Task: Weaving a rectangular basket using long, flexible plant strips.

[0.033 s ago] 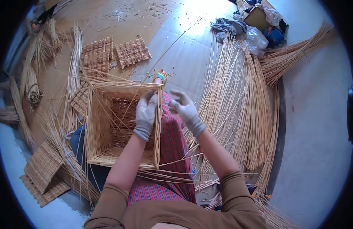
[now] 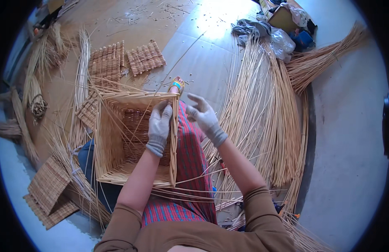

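Note:
A square wicker basket [image 2: 106,140] rests across my lap, its opening facing me and its darker brown woven base showing inside. My left hand [image 2: 160,126], in a grey-white glove, reaches into it and closes around the right rim near the far corner. Just outside that rim is my gloved right hand [image 2: 205,117], fingers apart and curved, with no strand visible in them. One long thin cane strand [image 2: 184,56] sticks out from the far rim toward the floor beyond. More loose strands cross the basket's mouth and trail from its near right corner.
Long bundles of peeled cane [image 2: 268,122] spread over the floor at right. Flat woven panels [image 2: 106,63] lie beyond the basket; other panels [image 2: 49,185] are at lower left. A sandalled foot [image 2: 176,85] shows past the far rim. Plastic bags [image 2: 282,44] and cloth sit at the far right.
The long strand's far tip has dropped nearer to the basket. My right hand has shifted slightly, its fingers a little higher. My left hand stays on the rim.

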`<state>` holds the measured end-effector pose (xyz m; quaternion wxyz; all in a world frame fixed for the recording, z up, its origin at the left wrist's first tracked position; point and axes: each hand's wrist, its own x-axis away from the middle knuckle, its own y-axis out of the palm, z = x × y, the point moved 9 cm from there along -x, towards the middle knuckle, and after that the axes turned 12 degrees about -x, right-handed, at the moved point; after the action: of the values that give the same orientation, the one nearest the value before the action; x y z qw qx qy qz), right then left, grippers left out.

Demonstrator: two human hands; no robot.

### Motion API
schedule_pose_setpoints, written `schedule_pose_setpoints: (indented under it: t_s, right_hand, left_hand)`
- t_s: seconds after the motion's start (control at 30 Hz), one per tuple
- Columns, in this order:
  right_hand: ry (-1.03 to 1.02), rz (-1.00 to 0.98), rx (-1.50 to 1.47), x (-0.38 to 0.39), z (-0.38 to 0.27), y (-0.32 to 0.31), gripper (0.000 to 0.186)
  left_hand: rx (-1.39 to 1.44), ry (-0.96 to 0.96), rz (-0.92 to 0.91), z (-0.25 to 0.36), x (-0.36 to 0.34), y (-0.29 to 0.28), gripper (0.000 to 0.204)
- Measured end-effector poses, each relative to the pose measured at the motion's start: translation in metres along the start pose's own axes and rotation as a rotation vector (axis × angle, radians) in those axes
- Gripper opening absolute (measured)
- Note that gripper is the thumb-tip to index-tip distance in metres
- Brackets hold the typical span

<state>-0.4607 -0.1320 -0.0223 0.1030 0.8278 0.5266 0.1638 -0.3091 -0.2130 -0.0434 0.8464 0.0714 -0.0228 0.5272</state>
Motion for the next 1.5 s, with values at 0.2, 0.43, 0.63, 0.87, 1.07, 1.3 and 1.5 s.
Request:
schedule_pose_setpoints:
  t_s: [0.2, 0.43, 0.63, 0.87, 1.07, 1.3, 1.5]
  right_hand:
    - [0.182, -0.322, 0.079, -0.054, 0.002, 0.021, 0.054]
    - [0.283, -0.407, 0.017, -0.059, 0.003, 0.017, 0.05]
    - [0.31, -0.421, 0.031, -0.058, 0.003, 0.023, 0.049]
    - [0.278, -0.304, 0.157, -0.063, 0.003, 0.028, 0.04]
    - [0.199, -0.268, 0.051, -0.047, 0.001, 0.028, 0.042]
    - [-0.112, 0.129, 0.546, 0.108, 0.001, 0.034, 0.032]
    - [-0.169, 0.065, 0.873, 0.127, 0.015, 0.08, 0.053]
  left_hand:
    - [-0.122, 0.129, -0.003, 0.008, 0.004, 0.018, 0.043]
    - [-0.131, 0.152, 0.046, 0.001, 0.001, 0.019, 0.043]
    - [-0.13, 0.16, 0.086, 0.011, 0.006, 0.017, 0.036]
    - [-0.251, 0.121, 0.19, 0.006, -0.002, 0.012, 0.026]
    - [0.031, 0.095, -0.001, 0.007, -0.007, 0.016, 0.023]
    - [0.029, 0.016, -0.132, -0.004, 0.01, -0.002, 0.047]
    - [0.211, -0.169, -0.263, 0.003, 0.007, 0.009, 0.047]
